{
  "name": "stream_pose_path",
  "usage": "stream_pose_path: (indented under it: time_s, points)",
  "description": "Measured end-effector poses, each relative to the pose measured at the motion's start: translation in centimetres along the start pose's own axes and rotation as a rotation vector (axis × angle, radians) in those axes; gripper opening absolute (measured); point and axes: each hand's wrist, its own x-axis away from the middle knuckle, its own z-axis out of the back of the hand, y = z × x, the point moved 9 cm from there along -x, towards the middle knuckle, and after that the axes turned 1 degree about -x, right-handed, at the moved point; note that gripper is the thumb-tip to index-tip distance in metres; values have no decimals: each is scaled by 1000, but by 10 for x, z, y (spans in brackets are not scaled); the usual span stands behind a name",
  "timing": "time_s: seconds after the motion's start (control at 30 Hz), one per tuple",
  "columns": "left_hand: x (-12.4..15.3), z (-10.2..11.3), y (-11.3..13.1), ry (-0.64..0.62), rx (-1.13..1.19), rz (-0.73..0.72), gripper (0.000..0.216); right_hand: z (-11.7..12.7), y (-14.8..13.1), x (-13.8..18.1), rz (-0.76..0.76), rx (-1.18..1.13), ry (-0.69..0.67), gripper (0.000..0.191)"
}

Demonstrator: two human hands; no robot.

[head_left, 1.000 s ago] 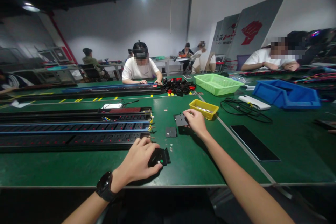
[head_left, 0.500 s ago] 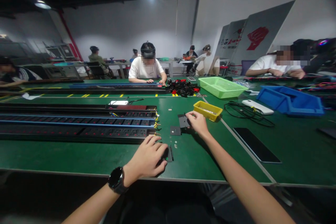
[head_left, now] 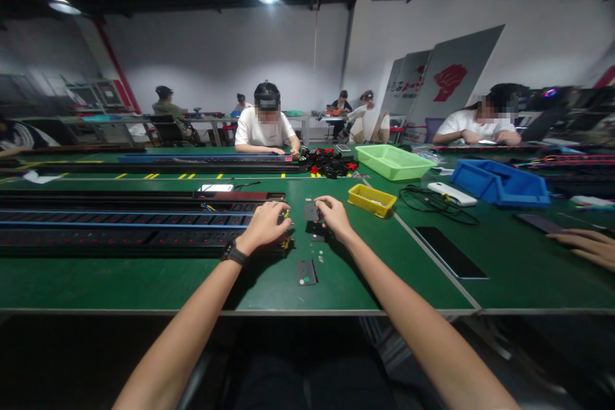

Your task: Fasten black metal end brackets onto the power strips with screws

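My right hand (head_left: 334,216) pinches a small black metal plate (head_left: 311,211) by its right edge, just above the table. Below it lies a second black plate (head_left: 317,237), partly in shadow. My left hand (head_left: 266,225) reaches over the right ends of the long black power strips (head_left: 168,237), its fingers stretched out and thumb apart; whether it touches a strip is hard to see. Short wires stick out at these ends. Nearer to me, a third black plate (head_left: 306,272) with a green and a white dot rests flat. Small pale discs (head_left: 321,255) are scattered beside it.
A yellow tray (head_left: 371,200) of small parts, a light green basket (head_left: 394,162) and blue bins (head_left: 500,182) stand to the right. Black cable (head_left: 435,204) and a dark phone-like slab (head_left: 450,252) lie there too. Another person's hand (head_left: 586,245) shows at right. Co-workers sit opposite.
My left hand has left the near plate and moved up and left to the strip ends. My right hand has brought its plate left, closer to the strips. The view has shifted slightly.
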Motion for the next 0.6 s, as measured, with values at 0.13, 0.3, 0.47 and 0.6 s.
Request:
stream_pose_path:
  time_s: [0.13,0.3,0.47,0.6]
  points:
    - [-9,-22,-26,-40,92,49,27,-9,12,-3,-6,23,95,32]
    - [-9,-27,-29,-64,100,46,25,-6,11,10,72,112,154,31]
    - [-11,-30,-26,-103,100,11,23,-3,-2,22,223,424,172,24]
    - [-11,-30,-25,-111,98,1,23,-11,-2,26,296,523,113,30]
